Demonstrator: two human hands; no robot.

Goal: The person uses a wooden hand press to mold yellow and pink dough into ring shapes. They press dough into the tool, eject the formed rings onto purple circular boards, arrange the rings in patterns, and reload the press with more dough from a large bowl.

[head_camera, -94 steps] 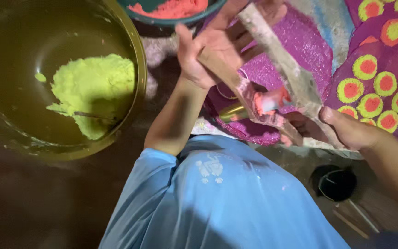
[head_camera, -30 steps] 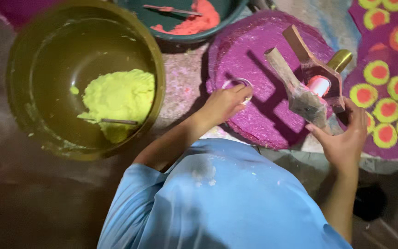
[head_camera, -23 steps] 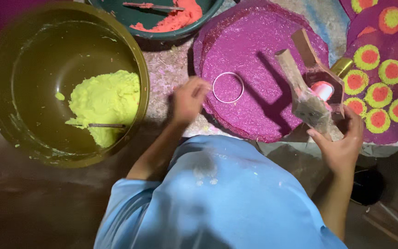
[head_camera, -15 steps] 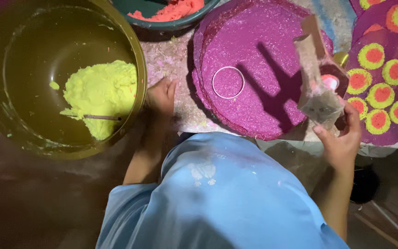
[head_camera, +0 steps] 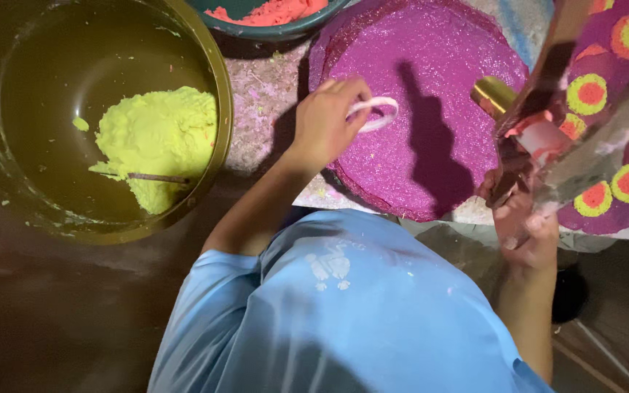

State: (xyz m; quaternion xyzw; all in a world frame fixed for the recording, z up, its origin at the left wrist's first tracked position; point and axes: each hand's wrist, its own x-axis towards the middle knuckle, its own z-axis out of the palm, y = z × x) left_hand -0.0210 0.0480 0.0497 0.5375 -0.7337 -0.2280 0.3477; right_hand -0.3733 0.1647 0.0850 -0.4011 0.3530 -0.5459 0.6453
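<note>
My left hand (head_camera: 327, 120) pinches a small white ring (head_camera: 376, 114) that rests on a round magenta sheet (head_camera: 431, 87). My right hand (head_camera: 522, 222) grips the lower end of a wooden press tool (head_camera: 584, 124), which is lifted close to the camera and blurred. Its end is smeared with orange-red paste and has a brass part (head_camera: 493, 94). The tool hides part of the sheet's right side.
A large olive bowl (head_camera: 212, 87) at the left holds yellow-green paste (head_camera: 158, 142) and a thin stick. A teal bowl (head_camera: 278, 30) with orange paste stands at the top. A magenta sheet (head_camera: 616, 218) dotted with yellow and orange rounds lies at the right.
My left hand went from the ring to the olive bowl's rim, then back, and now holds the ring. My right hand has lifted the press tool higher, toward the camera.
</note>
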